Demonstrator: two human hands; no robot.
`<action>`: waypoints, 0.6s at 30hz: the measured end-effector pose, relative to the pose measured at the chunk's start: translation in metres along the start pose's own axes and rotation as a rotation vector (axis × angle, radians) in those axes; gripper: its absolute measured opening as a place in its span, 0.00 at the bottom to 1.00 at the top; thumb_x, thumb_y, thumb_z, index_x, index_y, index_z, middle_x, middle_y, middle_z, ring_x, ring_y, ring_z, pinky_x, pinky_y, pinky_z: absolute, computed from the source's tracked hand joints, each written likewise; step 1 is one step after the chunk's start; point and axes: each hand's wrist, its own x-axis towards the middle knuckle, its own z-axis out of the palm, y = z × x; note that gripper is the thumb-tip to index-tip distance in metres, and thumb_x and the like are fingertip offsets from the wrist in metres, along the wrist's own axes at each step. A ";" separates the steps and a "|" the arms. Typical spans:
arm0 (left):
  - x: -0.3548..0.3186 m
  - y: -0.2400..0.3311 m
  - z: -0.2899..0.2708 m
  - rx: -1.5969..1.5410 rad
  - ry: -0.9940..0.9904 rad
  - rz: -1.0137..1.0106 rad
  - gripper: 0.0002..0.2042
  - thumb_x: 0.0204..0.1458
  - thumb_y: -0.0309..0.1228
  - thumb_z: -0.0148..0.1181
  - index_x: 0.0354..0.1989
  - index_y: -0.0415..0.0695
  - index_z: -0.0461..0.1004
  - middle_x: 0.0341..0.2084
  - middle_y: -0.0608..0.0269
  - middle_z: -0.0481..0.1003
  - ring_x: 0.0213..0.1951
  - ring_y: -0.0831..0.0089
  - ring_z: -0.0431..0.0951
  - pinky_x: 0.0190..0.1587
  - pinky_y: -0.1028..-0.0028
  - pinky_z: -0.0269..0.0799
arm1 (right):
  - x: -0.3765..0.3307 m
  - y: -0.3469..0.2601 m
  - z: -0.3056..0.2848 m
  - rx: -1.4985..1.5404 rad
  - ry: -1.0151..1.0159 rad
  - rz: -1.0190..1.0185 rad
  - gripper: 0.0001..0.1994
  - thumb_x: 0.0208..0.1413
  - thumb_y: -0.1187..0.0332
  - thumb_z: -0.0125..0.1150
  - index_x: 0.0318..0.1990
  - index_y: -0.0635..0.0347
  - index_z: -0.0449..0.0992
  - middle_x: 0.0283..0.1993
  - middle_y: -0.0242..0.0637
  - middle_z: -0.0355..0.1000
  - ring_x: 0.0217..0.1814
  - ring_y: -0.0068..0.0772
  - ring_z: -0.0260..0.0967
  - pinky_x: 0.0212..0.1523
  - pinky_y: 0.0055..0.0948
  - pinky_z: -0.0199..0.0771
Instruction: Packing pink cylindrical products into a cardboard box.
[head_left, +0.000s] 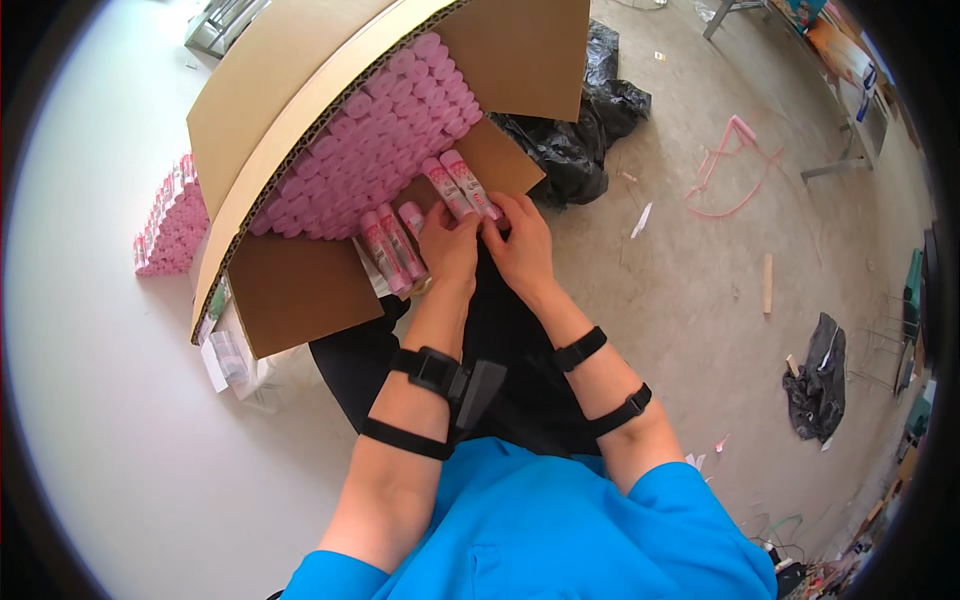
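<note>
A big open cardboard box (pixel 300 290) faces me, with pink rolls (pixel 375 135) stacked inside, ends outward. Several labelled pink-and-white rolls lie at the box's near edge. My right hand (pixel 520 240) has its fingers closed round the lower end of one pink roll (pixel 468 180). Touching its left side is another pink roll (pixel 444 188), whose lower end is pinched by my left hand (pixel 450 245). Beside the left hand's fingers lie more labelled rolls (pixel 385 250), partly covered by that hand. The fingertips of both hands are partly hidden.
At the far left stands another pile of pink rolls (pixel 172 225). A black plastic bag (pixel 590 150) lies beside the box, and another black bag (pixel 818 380) is on the floor at right. Pink strapping (pixel 715 175) and a wood strip (pixel 768 283) lie farther right.
</note>
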 end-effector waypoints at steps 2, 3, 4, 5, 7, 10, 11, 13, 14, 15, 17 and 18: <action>-0.025 0.008 0.000 -0.054 -0.027 -0.010 0.21 0.52 0.24 0.59 0.55 0.34 0.69 0.47 0.56 0.75 0.48 0.70 0.76 0.50 0.73 0.72 | -0.015 -0.009 -0.009 0.056 0.014 0.018 0.16 0.51 0.75 0.60 0.49 0.63 0.74 0.43 0.45 0.71 0.47 0.47 0.71 0.45 0.36 0.73; -0.039 0.018 0.000 -0.112 -0.052 -0.018 0.21 0.55 0.22 0.56 0.58 0.35 0.67 0.49 0.61 0.75 0.47 0.75 0.76 0.49 0.75 0.72 | -0.020 -0.015 -0.014 0.111 0.027 0.030 0.17 0.50 0.74 0.61 0.49 0.63 0.74 0.43 0.44 0.72 0.45 0.46 0.72 0.45 0.35 0.73; -0.052 0.025 -0.004 -0.095 -0.056 -0.027 0.21 0.55 0.22 0.56 0.58 0.35 0.67 0.49 0.61 0.75 0.47 0.75 0.76 0.49 0.75 0.72 | -0.025 -0.022 -0.015 0.120 0.034 0.046 0.17 0.50 0.74 0.61 0.49 0.63 0.74 0.43 0.44 0.72 0.45 0.46 0.72 0.45 0.35 0.73; -0.063 0.034 -0.008 -0.181 -0.089 0.087 0.22 0.56 0.22 0.56 0.60 0.35 0.66 0.48 0.62 0.74 0.47 0.76 0.75 0.49 0.75 0.72 | -0.029 -0.029 -0.017 0.116 0.094 -0.077 0.17 0.50 0.73 0.62 0.49 0.63 0.74 0.44 0.44 0.72 0.43 0.44 0.73 0.44 0.35 0.73; -0.087 0.047 -0.026 -0.226 -0.099 0.257 0.23 0.58 0.21 0.56 0.63 0.35 0.63 0.48 0.62 0.74 0.48 0.77 0.73 0.50 0.76 0.71 | -0.037 -0.050 -0.018 0.107 0.166 -0.292 0.16 0.51 0.74 0.63 0.49 0.63 0.75 0.45 0.44 0.72 0.37 0.41 0.75 0.41 0.34 0.75; -0.099 0.071 -0.054 -0.038 0.027 0.543 0.24 0.58 0.22 0.57 0.64 0.33 0.61 0.48 0.61 0.73 0.48 0.78 0.73 0.50 0.76 0.71 | -0.039 -0.089 -0.014 0.402 0.093 -0.210 0.15 0.50 0.75 0.62 0.47 0.64 0.76 0.44 0.44 0.72 0.36 0.41 0.75 0.37 0.33 0.75; -0.100 0.082 -0.059 0.009 0.072 0.570 0.24 0.58 0.22 0.57 0.63 0.32 0.62 0.47 0.61 0.74 0.47 0.78 0.74 0.50 0.76 0.71 | -0.036 -0.098 -0.010 0.405 0.095 -0.204 0.15 0.50 0.75 0.62 0.47 0.64 0.76 0.44 0.44 0.72 0.36 0.41 0.75 0.37 0.33 0.75; -0.095 0.102 -0.068 0.155 0.191 0.617 0.23 0.57 0.24 0.61 0.60 0.30 0.65 0.44 0.62 0.74 0.42 0.79 0.74 0.48 0.78 0.71 | -0.026 -0.110 -0.002 0.485 0.134 -0.230 0.14 0.48 0.76 0.63 0.45 0.66 0.77 0.40 0.46 0.71 0.33 0.42 0.74 0.31 0.34 0.74; -0.089 0.110 -0.070 0.155 0.189 0.622 0.23 0.57 0.24 0.61 0.60 0.30 0.65 0.44 0.62 0.74 0.42 0.79 0.74 0.48 0.78 0.71 | -0.019 -0.115 0.004 0.487 0.137 -0.234 0.14 0.48 0.76 0.63 0.45 0.66 0.77 0.40 0.46 0.71 0.33 0.42 0.74 0.31 0.34 0.74; -0.082 0.119 -0.072 0.220 0.258 0.643 0.23 0.55 0.25 0.62 0.58 0.29 0.67 0.43 0.63 0.74 0.41 0.79 0.74 0.46 0.79 0.70 | -0.012 -0.121 0.011 0.445 0.152 -0.271 0.13 0.48 0.76 0.62 0.43 0.66 0.77 0.38 0.46 0.70 0.32 0.42 0.73 0.30 0.34 0.74; -0.068 0.129 -0.071 0.298 0.347 0.675 0.22 0.54 0.28 0.64 0.53 0.26 0.71 0.39 0.63 0.76 0.38 0.79 0.73 0.44 0.80 0.70 | -0.001 -0.131 0.020 0.400 0.168 -0.307 0.11 0.48 0.76 0.62 0.41 0.66 0.77 0.36 0.46 0.70 0.30 0.42 0.73 0.29 0.35 0.73; -0.062 0.133 -0.070 0.296 0.348 0.675 0.22 0.54 0.28 0.64 0.53 0.26 0.71 0.39 0.63 0.76 0.38 0.79 0.73 0.44 0.80 0.70 | 0.005 -0.137 0.021 0.394 0.221 -0.319 0.10 0.47 0.76 0.62 0.39 0.67 0.78 0.35 0.46 0.70 0.29 0.42 0.72 0.29 0.35 0.73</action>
